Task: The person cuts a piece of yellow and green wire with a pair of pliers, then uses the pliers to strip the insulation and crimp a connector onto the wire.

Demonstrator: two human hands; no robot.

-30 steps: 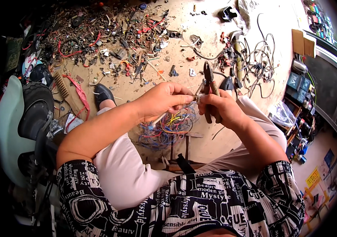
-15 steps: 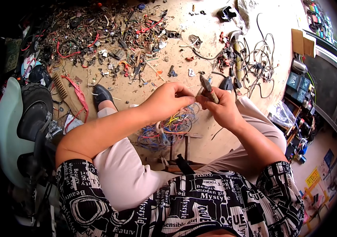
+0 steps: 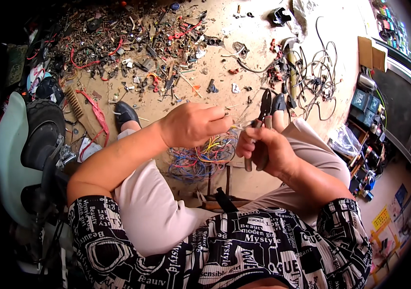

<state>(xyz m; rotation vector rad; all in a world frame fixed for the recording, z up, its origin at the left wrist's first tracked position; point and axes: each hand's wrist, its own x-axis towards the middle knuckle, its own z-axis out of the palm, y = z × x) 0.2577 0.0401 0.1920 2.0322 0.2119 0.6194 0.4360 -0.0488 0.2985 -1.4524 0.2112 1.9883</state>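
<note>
My right hand [image 3: 278, 153] is wrapped round a pair of dark-jawed pliers [image 3: 266, 105], whose jaws point away from me while the handles show below the fingers. Close by on its left, my left hand [image 3: 193, 125] is closed in a pinch on thin wire [image 3: 235, 127]. That wire, pale and yellowish, spans the small gap between the hands; whether the right fingertips grip it too is hard to see. Below both hands, between my legs, lies a tangled heap of coloured wires [image 3: 191, 161], blue, red and yellow.
Small scrap pieces [image 3: 133, 48] cover the floor ahead and to the left. A hammer [image 3: 292, 72] lies beside grey cables [image 3: 318, 72] at the right. A wooden brush [image 3: 74, 101] and a wheel [image 3: 44, 127] are at the left; a clear plastic bag [image 3: 345, 139] sits at the right.
The pliers have turned in my right hand, so their jaws now point away and the handles show. My hands have moved slightly apart, with wire visible between them.
</note>
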